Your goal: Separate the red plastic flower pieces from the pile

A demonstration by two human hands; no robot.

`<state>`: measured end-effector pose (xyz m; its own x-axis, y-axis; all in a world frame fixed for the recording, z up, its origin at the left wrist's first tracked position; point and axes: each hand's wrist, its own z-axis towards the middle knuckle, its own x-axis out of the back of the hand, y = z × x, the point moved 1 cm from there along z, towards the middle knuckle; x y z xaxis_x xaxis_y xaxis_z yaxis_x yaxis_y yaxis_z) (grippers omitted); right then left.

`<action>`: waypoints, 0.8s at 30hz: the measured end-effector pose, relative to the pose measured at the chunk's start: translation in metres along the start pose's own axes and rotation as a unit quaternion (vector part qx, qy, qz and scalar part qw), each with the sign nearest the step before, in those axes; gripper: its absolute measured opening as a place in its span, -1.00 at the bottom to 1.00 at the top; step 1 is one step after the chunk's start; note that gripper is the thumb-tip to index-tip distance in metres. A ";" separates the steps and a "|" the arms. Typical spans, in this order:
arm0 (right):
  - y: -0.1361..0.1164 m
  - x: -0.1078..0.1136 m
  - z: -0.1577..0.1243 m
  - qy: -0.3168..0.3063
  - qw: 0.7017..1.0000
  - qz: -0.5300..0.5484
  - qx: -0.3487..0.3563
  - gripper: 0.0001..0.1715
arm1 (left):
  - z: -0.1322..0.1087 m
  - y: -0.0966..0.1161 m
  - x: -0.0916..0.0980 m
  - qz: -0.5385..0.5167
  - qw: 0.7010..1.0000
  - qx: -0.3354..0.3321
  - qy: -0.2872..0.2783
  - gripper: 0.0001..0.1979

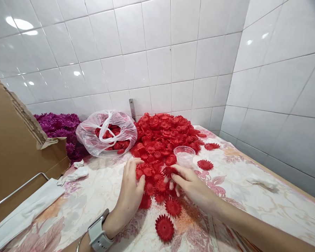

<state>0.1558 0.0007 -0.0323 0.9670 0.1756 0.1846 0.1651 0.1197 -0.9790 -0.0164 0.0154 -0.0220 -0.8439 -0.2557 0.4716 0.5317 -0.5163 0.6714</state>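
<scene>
A big pile of red fabric flower heads (164,138) lies on a table with a floral cloth (252,206). My left hand (131,189), with a grey watch on its wrist, rests with fingers stretched out flat on the near left edge of the pile. My right hand (190,183) reaches into the near edge of the pile, fingertips pinching a red flower (169,171). A small clear plastic cup (184,155) stands just behind my right hand. Loose red flowers lie in front of my hands, one (164,227) nearest me.
A clear plastic bag (106,133) with red flowers sits left of the pile. Purple flowers (61,127) are heaped behind it. A cardboard box (18,147) stands at the left with white wrapping (28,210) below. White tiled walls close the back and right.
</scene>
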 end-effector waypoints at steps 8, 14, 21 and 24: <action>0.000 0.000 -0.003 -0.022 1.000 -0.018 -0.013 -0.73 | -0.008 0.007 -0.002 -0.012 0.996 0.011 -0.091 -0.79; 0.001 0.001 -0.001 -0.018 1.000 -0.023 -0.006 -0.67 | -0.011 0.007 -0.004 -0.028 0.993 0.018 -0.111 -0.83; 0.002 0.000 -0.003 -0.002 1.000 -0.003 0.013 -0.75 | -0.014 0.013 -0.004 -0.042 0.986 0.028 -0.158 -0.86; 0.002 0.000 -0.003 -0.018 1.000 0.003 0.011 -0.72 | -0.015 0.015 -0.004 -0.039 0.985 0.019 -0.165 -0.85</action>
<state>0.1564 -0.0024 -0.0351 0.9602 0.2118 0.1819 0.1543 0.1403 -0.9780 -0.0066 -0.0033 -0.0224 -0.8160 0.0660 0.5743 0.4746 -0.4908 0.7307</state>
